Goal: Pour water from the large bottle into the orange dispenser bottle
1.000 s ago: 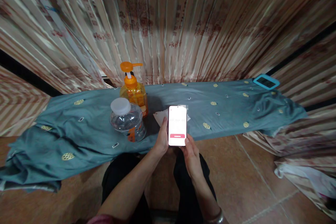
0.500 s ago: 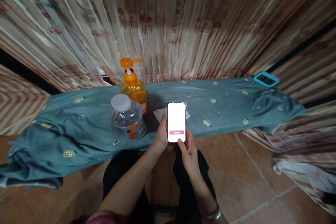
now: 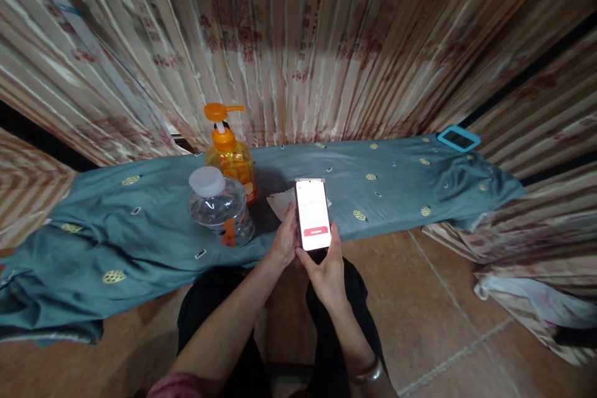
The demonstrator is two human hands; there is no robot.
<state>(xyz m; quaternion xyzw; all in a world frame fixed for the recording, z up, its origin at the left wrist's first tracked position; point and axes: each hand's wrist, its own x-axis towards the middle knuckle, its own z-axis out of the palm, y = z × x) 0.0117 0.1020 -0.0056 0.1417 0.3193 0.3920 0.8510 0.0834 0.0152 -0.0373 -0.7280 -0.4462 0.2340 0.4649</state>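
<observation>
Up close, both hands share one phone — the left hand curls around its left edge, the right hand cups its bottom, fingers closed on it. Its lit white screen hovers above the edge of a teal cloth, just right of a clear water bottle and an orange pump bottle.

Phone held up between both hands, before bench. Water bottle left of phone, pump bottle just behind it, paper behind phone.
</observation>
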